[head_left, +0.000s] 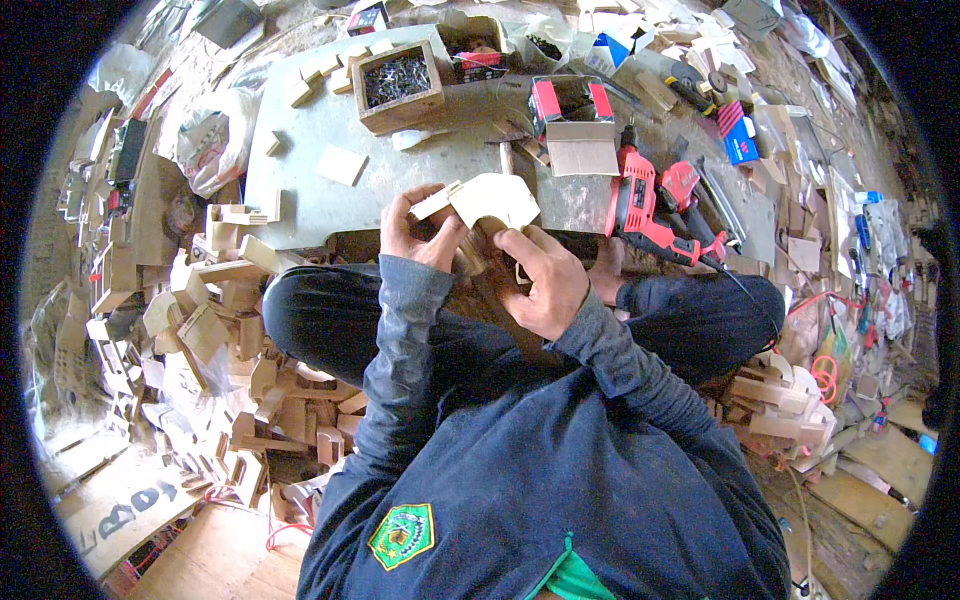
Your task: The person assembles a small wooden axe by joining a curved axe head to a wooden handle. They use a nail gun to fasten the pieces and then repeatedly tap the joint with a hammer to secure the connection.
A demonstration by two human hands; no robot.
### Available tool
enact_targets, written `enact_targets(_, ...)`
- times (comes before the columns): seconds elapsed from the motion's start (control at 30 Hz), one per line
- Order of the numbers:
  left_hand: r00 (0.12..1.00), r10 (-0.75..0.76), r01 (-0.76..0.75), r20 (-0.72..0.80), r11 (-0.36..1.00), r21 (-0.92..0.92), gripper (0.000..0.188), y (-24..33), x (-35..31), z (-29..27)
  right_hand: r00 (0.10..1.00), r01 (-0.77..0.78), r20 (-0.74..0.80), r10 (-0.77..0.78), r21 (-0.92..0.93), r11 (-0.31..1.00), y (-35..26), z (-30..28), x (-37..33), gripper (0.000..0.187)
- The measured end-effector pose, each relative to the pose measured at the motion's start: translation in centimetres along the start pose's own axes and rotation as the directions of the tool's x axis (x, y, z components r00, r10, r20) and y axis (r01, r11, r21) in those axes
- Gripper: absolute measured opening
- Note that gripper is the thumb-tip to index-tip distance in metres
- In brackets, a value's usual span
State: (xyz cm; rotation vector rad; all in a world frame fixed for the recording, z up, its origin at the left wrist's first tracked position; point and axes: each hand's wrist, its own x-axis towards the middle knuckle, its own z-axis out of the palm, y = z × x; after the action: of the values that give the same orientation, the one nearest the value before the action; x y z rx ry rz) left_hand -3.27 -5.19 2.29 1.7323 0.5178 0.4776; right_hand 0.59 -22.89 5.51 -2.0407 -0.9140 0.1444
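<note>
Over my lap, at the near edge of the low grey-green worktable (pixel 300 200), I hold a pale, curved wooden piece (pixel 497 200) with a flat arm at its left end. My left hand (pixel 425 238) is closed on that left end, thumb toward me. My right hand (pixel 548 282) is closed at the piece's lower right edge, its fingers partly hidden; whether something small is also pinched there I cannot tell. Beyond the piece, a stick-like handle (pixel 506 158) lies on the table.
A wooden box of dark screws (pixel 398 85) stands at the far left of the table, near an opened cardboard box (pixel 583 148). To the right lie a red corded drill (pixel 640 200) and a second red power tool (pixel 682 190). Cut wooden pieces (pixel 235 330) pile up on my left.
</note>
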Motion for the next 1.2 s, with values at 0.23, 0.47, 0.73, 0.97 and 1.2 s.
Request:
enact_targets(0.23,0.999,0.014,-0.012,-0.038,0.998,0.056,0.041,-0.2,0.3,0.5,0.992,0.067,-0.100,-0.074,-0.075,0.995,-0.2,0.3,-0.7,0.037)
enact_targets(0.47,0.998,0.068,-0.060,-0.018,0.962,0.267,0.045,1.4,0.2,0.7,0.981,0.138,-0.114,-0.156,-0.149,0.979,0.3,0.1,-0.5,0.026)
enact_targets(0.73,0.994,0.112,-0.107,0.018,0.878,0.466,0.055,4.1,0.0,1.5,0.979,0.123,-0.141,-0.145,-0.158,0.980,-0.3,-0.4,-0.1,0.021)
enact_targets(0.97,0.990,0.134,-0.137,0.052,0.775,0.617,0.053,3.9,0.2,2.5,0.984,0.056,-0.148,-0.096,-0.257,0.965,-0.6,-0.1,-0.4,0.017)
enact_targets(1.2,0.986,0.038,-0.142,0.161,0.688,0.711,0.057,0.9,1.8,2.6,0.993,0.045,-0.079,-0.083,-0.399,0.916,1.3,1.4,-0.7,0.014)
